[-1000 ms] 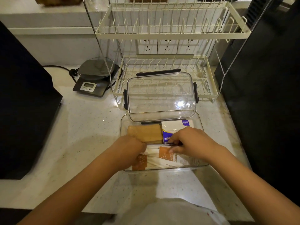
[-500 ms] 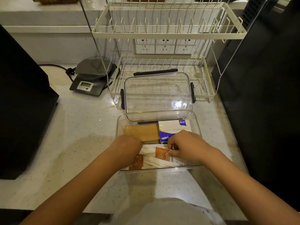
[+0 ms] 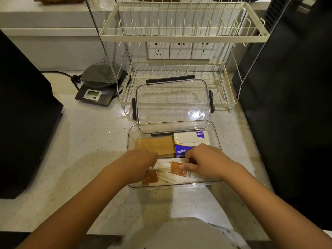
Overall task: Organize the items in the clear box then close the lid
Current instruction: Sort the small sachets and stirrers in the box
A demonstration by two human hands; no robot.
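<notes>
The clear box [image 3: 216, 141] sits on the counter in front of me. Its clear lid [image 3: 172, 105] with black clips leans upright behind it against the dish rack. Inside lie a brown paper stack [image 3: 156, 145] at the back left, a white and blue tissue pack [image 3: 188, 143] at the back right, and white sticks [image 3: 172, 177] with orange packets [image 3: 177, 168] along the front. My left hand [image 3: 142, 163] reaches into the front left, fingers curled down among the sticks. My right hand [image 3: 203, 161] pinches an orange packet at the front right.
A cream two-tier dish rack [image 3: 179, 36] stands behind the box. A digital kitchen scale [image 3: 100, 87] with a cable sits at the back left. Dark appliances flank the counter on the left [image 3: 23, 114] and right [image 3: 291, 105]. Wall sockets [image 3: 179, 50] show behind the rack.
My hands have shifted only slightly among the sticks and packets at the box's front. The view has drifted a little; box, lid and contents stay where they were.
</notes>
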